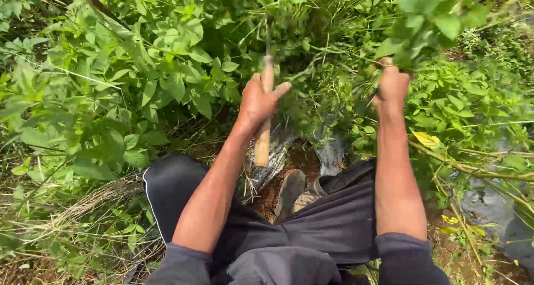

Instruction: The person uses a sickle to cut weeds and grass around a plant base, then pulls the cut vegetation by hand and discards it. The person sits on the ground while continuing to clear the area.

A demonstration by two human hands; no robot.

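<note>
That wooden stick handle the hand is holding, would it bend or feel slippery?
The pale wooden tool handle looks straight and solid, so probably stiff. Its bare wood likely grips well; the left hand wraps it firmly. It seems light, as one hand lifts it.

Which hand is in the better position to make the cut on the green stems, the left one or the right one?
Probably the left hand: it grips the wooden-handled tool, blade end up among the plants. The right hand is closed around a bunch of leafy stems, holding them aside.
</note>
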